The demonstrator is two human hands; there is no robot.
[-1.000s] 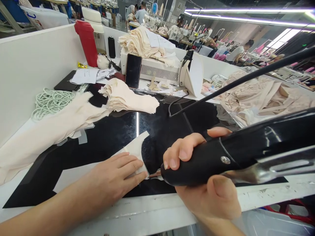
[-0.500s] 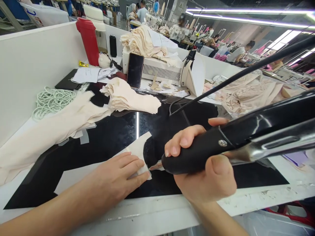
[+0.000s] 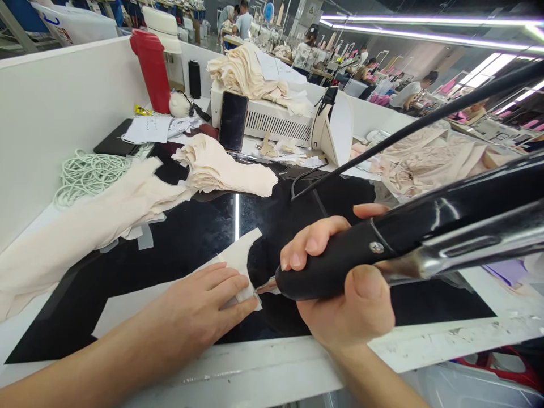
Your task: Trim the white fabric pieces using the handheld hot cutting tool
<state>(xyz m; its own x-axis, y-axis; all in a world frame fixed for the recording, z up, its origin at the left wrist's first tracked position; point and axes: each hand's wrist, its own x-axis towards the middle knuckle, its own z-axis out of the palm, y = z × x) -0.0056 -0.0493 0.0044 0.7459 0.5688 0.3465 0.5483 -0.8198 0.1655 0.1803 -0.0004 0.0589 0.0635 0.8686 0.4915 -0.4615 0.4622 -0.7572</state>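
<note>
My left hand point(image 3: 208, 306) lies palm down with its fingers laid out over a pale fabric piece point(image 3: 243, 255) on the black work surface point(image 3: 187, 232). Wrapped around the black handle of a metal tool point(image 3: 340, 260) is my right hand point(image 3: 335, 283). The tool's thin tip touches or nearly touches the fabric's right edge, beside my left fingertips. A longer white piece point(image 3: 123, 309) extends under my left forearm. Farther back sits a stack of cream cut pieces point(image 3: 225, 170), and a long cream fabric point(image 3: 85, 226) lies to the left.
A black cord point(image 3: 403, 133) crosses the right side. Behind stand a phone point(image 3: 233, 122), a red cup point(image 3: 152, 71) and a vented white box point(image 3: 276, 120). Green cord point(image 3: 91, 173) lies at left, crumpled beige fabric point(image 3: 442, 158) at right. People work in the background.
My right hand and the tool have shifted slightly left, bringing the tip closer to the fabric's edge. My left hand has stayed in place.
</note>
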